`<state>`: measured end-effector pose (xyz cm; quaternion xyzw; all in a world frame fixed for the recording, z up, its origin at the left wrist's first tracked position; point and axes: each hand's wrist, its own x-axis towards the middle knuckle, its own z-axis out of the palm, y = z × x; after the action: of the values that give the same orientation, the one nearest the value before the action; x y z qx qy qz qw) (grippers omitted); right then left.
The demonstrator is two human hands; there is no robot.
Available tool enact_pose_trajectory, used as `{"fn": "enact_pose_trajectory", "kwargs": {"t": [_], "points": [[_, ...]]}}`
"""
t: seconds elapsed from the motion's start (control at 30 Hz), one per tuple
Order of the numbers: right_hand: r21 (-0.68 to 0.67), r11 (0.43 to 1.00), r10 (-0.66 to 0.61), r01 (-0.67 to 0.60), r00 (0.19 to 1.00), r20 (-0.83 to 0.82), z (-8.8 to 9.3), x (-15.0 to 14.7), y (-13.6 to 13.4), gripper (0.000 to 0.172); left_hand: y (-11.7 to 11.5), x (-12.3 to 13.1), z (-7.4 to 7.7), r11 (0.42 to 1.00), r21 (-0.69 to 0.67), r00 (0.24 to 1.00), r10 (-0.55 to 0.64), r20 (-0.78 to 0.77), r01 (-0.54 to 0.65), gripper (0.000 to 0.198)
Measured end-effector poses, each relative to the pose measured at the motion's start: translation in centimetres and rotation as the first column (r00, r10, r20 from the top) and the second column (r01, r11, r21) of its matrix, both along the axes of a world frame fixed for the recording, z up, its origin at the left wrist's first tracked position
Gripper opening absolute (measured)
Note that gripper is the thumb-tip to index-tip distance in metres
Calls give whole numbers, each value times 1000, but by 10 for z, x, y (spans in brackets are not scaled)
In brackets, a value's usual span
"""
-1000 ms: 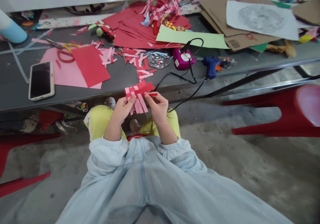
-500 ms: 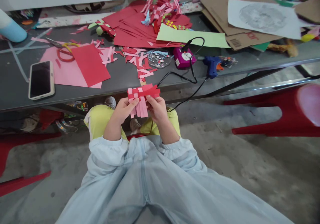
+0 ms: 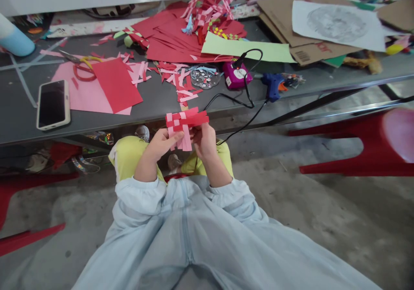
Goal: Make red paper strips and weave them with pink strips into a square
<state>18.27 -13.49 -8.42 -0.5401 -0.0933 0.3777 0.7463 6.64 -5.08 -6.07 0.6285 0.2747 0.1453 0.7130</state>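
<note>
Over my lap, just off the table's front edge, I hold a piece of woven paper strips. Red strips run crosswise to the right and pink strips hang down, laced in a small check at the upper left. My left hand is closed on its lower left side, the thumb lying across the pink strips. At the right side my right hand pinches the red strip ends between thumb and fingers; its other fingertips are partly hidden behind the paper.
On the dark table lie paper scraps, a red sheet, scissors, a phone, a purple box with a black cable, and a blue glue gun. Red stools stand at both sides.
My left thumb has slid right across the pink strips. My right thumb and fingers have shifted slightly right, out to the red strip ends. The woven piece stays in both hands.
</note>
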Motion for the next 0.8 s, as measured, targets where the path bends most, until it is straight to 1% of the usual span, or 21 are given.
{"fn": "enact_pose_trajectory", "kwargs": {"t": [0.1, 0.17, 0.23, 0.33, 0.43, 0.53, 0.63, 0.8], "points": [[-29, 996, 90, -89, 993, 71, 1, 13, -3, 71, -1, -3, 2, 995, -46, 996, -86, 16, 86, 51], [-42, 994, 109, -105, 987, 120, 3, 20, -7, 71, -2, -4, 2, 991, -60, 993, -117, 32, 118, 50], [-30, 996, 87, -83, 985, 151, 7, 25, -10, 65, -2, -6, 2, 990, -63, 992, -122, 44, 125, 48], [22, 1000, 18, -23, 982, 190, 16, 31, -16, 53, -2, -7, 2, 991, -58, 991, -120, 52, 123, 47], [64, 998, -38, 25, 975, 219, 23, 36, -21, 45, -1, -7, 4, 989, -42, 989, -140, 40, 141, 47], [63, 997, -52, 36, 962, 269, 27, 39, -23, 38, 1, -6, 6, 987, -6, 987, -163, 16, 163, 50], [40, 999, -41, 30, 951, 307, 30, 41, -25, 35, 1, -5, 6, 985, 12, 985, -172, -3, 172, 52], [40, 996, -87, 78, 934, 346, 35, 40, -27, 33, 1, -5, 3, 994, -82, 997, -75, 23, 77, 51]]}}
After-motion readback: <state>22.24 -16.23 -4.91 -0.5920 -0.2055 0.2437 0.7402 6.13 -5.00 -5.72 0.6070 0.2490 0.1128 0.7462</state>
